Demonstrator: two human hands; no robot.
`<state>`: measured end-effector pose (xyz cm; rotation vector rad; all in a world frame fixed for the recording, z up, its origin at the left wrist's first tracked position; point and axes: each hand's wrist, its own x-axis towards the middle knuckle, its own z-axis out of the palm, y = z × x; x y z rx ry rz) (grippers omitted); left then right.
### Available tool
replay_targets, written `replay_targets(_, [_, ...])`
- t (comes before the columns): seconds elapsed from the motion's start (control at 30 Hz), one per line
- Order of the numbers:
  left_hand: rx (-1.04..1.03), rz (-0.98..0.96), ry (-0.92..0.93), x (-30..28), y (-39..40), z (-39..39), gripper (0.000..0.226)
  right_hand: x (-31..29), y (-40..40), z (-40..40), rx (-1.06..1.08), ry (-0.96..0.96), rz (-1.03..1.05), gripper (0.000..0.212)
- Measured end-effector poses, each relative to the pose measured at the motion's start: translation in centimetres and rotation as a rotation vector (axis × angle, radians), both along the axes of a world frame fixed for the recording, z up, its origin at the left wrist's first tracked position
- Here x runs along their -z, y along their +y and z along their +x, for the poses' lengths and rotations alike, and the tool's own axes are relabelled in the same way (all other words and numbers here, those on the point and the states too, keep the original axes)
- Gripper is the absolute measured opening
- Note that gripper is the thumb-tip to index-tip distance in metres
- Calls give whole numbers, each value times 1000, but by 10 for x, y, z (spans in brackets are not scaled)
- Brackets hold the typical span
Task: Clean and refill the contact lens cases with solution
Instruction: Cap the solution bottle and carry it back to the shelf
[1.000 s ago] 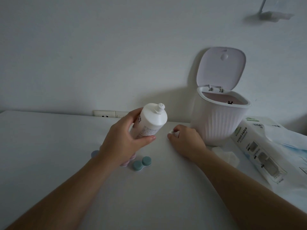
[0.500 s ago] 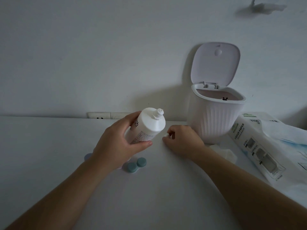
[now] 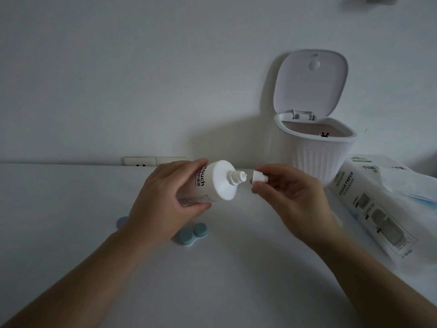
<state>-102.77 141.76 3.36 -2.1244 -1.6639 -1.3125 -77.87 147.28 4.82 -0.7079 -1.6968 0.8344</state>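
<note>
My left hand [image 3: 163,202] grips a white solution bottle [image 3: 217,181], tilted so its bare nozzle points right. My right hand [image 3: 290,200] pinches the small white cap [image 3: 260,177] just right of the nozzle tip, a small gap between them. A teal contact lens case [image 3: 192,234] with both lids on lies on the white table [image 3: 71,221] under my left hand. The edge of a pale blue case [image 3: 121,222] peeks out left of my left wrist; the rest is hidden.
A white ribbed mini bin [image 3: 319,152] with its lid up stands against the wall at the back right. A tissue paper pack [image 3: 376,204] lies at the right edge. A wall socket strip [image 3: 146,161] sits behind the table.
My right hand lifted the cap off the table and brought it up beside the nozzle. The bottle tipped further so that the nozzle faces the cap.
</note>
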Motion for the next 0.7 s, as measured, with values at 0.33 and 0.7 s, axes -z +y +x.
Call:
replay_targets(0.33, [-22,72,91,-1,1,0,72,0,-8,-4,-167,23,-79,22])
replay_targets(0.7, [-71,114,196,-6,-4,6,70,-4,-11,-2,105,-367,233,8])
